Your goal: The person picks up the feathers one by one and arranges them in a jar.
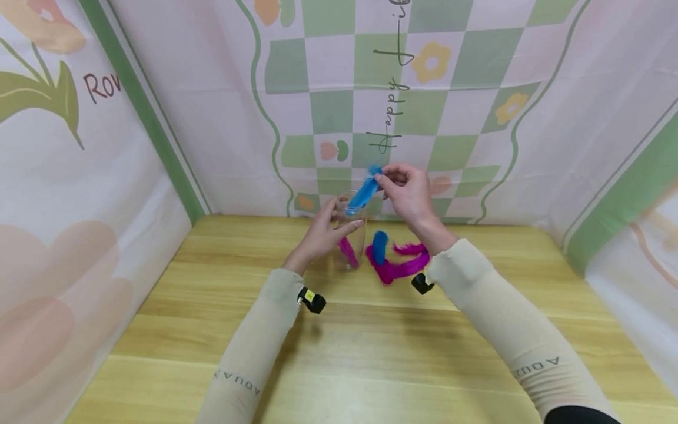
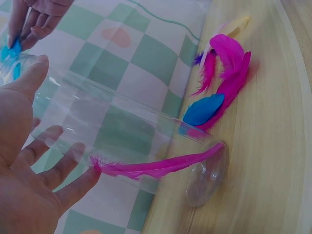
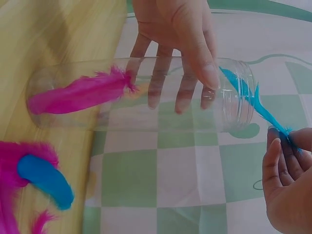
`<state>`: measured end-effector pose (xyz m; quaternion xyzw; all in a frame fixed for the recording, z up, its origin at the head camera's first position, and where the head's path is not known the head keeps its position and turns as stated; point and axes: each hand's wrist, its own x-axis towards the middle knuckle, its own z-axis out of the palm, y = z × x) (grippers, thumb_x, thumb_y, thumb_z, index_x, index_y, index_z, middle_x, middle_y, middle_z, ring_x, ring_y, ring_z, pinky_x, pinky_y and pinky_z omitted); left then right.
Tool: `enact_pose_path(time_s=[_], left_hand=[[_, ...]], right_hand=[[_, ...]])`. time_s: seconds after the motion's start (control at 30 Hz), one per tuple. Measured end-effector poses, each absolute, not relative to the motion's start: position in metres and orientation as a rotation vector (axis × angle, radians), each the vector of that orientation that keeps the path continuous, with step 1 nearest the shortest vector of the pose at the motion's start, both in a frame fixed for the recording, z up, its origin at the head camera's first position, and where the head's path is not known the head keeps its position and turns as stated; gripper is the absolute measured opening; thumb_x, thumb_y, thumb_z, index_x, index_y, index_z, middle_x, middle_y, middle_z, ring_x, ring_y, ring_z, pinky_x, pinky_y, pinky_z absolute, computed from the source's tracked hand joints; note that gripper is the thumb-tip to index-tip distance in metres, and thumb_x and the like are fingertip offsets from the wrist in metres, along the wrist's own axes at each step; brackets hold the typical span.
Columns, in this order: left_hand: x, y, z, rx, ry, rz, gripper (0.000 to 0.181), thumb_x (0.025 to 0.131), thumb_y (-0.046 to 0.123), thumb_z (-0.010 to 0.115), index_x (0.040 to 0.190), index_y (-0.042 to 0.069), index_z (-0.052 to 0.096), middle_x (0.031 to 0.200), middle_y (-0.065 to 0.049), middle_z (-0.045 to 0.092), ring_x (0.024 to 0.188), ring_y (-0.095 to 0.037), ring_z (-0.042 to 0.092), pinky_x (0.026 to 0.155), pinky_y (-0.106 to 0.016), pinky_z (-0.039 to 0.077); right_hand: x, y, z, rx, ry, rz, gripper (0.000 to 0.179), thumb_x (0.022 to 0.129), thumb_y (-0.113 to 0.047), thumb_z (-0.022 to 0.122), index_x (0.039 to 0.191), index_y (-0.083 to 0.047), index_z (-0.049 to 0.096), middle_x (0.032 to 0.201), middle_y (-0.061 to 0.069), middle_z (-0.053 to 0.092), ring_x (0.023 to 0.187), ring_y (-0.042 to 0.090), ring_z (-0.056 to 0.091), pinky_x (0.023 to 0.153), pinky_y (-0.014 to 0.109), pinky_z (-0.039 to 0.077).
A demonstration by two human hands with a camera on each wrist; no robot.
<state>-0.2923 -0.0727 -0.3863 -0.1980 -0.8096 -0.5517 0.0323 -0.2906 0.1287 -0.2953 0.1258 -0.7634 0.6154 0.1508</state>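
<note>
My left hand point(image 1: 322, 231) holds a tall clear jar point(image 3: 195, 121) upright on the table, fingers behind it and thumb across the near side. Inside the jar a magenta feather point(image 3: 80, 95) leans, its lower end at the bottom. My right hand point(image 1: 410, 191) pinches a bright blue feather point(image 1: 363, 195) near one end, between thumb and fingertips. The feather slants down, with its lower end inside the jar's mouth point(image 3: 246, 95). Right of the jar lie loose magenta feathers point(image 1: 392, 272), with a darker blue feather point(image 1: 379, 247) on top.
Beyond the loose magenta feathers, the left wrist view shows a yellow feather point(image 2: 239, 27) and a bit of purple point(image 2: 198, 58). The wooden table point(image 1: 339, 365) meets a patterned cloth point(image 1: 328, 112) right behind the jar. More cloth hangs at both sides.
</note>
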Motion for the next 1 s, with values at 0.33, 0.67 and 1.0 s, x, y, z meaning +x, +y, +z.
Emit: enact_pose_path(time_s=[0.33, 0.67, 1.0], left_hand=[[-0.291, -0.073, -0.386, -0.608, -2.497, -1.706, 0.062, 0.096, 0.046, 0.071, 0.144, 0.018, 0.044, 0.148, -0.003, 0.047, 0.134, -0.032, 0.051, 0.105, -0.049, 0.05], [-0.29, -0.073, -0.386, -0.596, -2.502, -1.713, 0.065, 0.095, 0.047, 0.071, 0.147, 0.021, 0.043, 0.139, -0.003, 0.051, 0.132, -0.033, 0.051, 0.105, -0.049, 0.049], [-0.29, -0.073, -0.385, -0.584, -2.495, -1.717, 0.061, 0.096, 0.046, 0.071, 0.143, 0.019, 0.045, 0.136, -0.002, 0.052, 0.129, -0.03, 0.052, 0.106, -0.049, 0.048]], right_hand=[[-0.291, 0.124, -0.292, 0.371, -2.175, 1.777, 0.023, 0.099, -0.016, 0.07, 0.11, 0.003, 0.07, 0.1, 0.016, 0.072, 0.083, 0.028, 0.068, 0.065, 0.022, 0.056], [-0.295, 0.121, -0.298, 0.378, -2.208, 1.753, 0.022, 0.099, -0.016, 0.069, 0.11, 0.004, 0.07, 0.101, 0.019, 0.072, 0.08, 0.022, 0.069, 0.065, 0.021, 0.056], [-0.294, 0.117, -0.304, 0.428, -2.229, 1.704, 0.021, 0.099, -0.015, 0.069, 0.11, 0.003, 0.072, 0.1, 0.018, 0.072, 0.075, 0.017, 0.069, 0.066, 0.028, 0.058]])
